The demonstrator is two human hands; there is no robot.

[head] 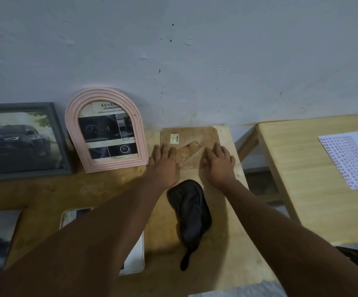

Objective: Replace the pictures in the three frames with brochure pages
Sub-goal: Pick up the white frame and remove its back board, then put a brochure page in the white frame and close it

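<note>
Nearest me, lower left, lies a floppy brochure page [136, 254]. Past the black pouch [190, 211], my left hand [163, 166] and right hand [219, 166] press flat, fingers together, on the 3rd frame [190, 135], face down at centre. It looks light and stiff, with fragile glass; I'd lift by its edges. Farther left lean the pink frame [73, 133] and grey frame [60, 133].

Looking like a spare room or small workshop corner, hard telling which. Showing a bare, scuffed, spotted wall [195, 61] right behind a plain wooden table [227, 243] and a second table [291, 168] just beside it. Leaning a grey frame [61, 138] and an arched pink frame [72, 125] against that wall, both displaying car brochure pages. Keeping a printed sheet [351, 157] on the second table.
</note>
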